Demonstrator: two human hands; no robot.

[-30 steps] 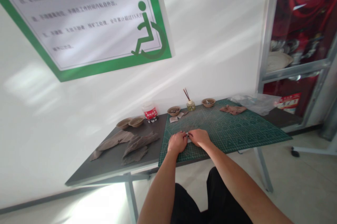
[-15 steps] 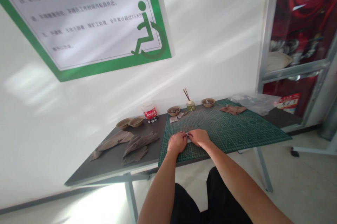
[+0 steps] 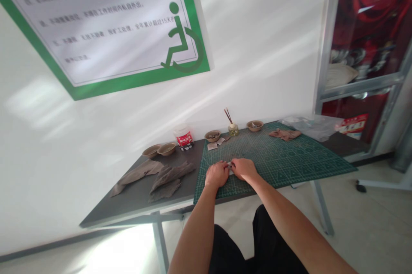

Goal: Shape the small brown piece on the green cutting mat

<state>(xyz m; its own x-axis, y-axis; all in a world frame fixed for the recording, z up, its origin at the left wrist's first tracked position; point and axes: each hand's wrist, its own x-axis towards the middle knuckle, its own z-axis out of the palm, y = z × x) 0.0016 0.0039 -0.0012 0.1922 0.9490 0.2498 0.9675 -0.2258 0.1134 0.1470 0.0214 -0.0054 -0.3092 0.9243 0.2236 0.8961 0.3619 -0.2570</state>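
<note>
Close together on the green cutting mat (image 3: 277,158) are my two hands, with a small white piece (image 3: 231,172) between them, too small to name. My left hand (image 3: 217,174) grips its left side with bent fingers. At its right side my right hand (image 3: 243,168) has its fingers curled and pinched, with a tiny dark spot at the tips. The fingers cover most of the piece. Beyond my left hand lie small pale squares (image 3: 212,146) near a bowl (image 3: 213,136) of small bits.
Grey-brown cloths (image 3: 172,177) and two bowls (image 3: 166,149) lie on the dark table (image 3: 128,203) at left, near a red-labelled tub (image 3: 184,137). Along the back stand a reed diffuser (image 3: 233,129) and another bowl (image 3: 254,126). A crumpled brown cloth (image 3: 285,135) and clear plastic bag (image 3: 317,126) lie right.
The fingers of my right hand have shifted very slightly at the white piece. Both hands otherwise stay in the same place on the mat.
</note>
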